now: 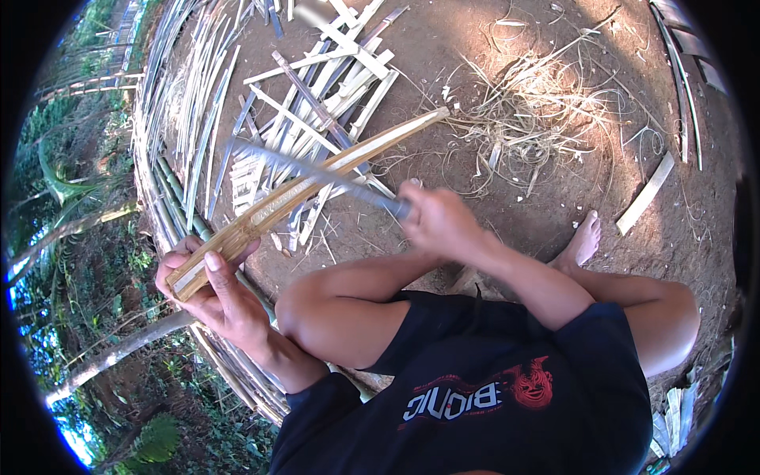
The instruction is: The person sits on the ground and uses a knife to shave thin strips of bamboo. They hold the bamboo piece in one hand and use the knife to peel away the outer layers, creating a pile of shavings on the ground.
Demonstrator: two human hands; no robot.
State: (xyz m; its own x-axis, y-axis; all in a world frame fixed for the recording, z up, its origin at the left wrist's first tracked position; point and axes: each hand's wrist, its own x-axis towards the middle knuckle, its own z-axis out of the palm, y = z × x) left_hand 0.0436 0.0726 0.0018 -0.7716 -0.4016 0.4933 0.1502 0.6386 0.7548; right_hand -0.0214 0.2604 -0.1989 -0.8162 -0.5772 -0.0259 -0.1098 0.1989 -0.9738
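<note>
The bamboo piece [269,212] is held slantwise over the near side of the slat pile [340,87], its far end pointing past the pile's right side. It is long, straight and narrow, tan-brown, with a paler band running lengthwise; the exposed face appears rough and fibrous.

The fingers of the left hand [226,297] grasp its near end, thumb on top, to the near left of the slat pile. The fingers of the right hand [443,226] are closed around the handle of a knife [360,191], to the near right of the pile. The motion-blurred blade crosses the piece; contact cannot be confirmed.

The step in hand appears to be trimming. A further stroke calls for a firm left grasp, with the edge directed away from those fingers.

Fibrous shavings [538,111] lie right of the slat pile; thin strips [198,87] lie left of it.
</note>
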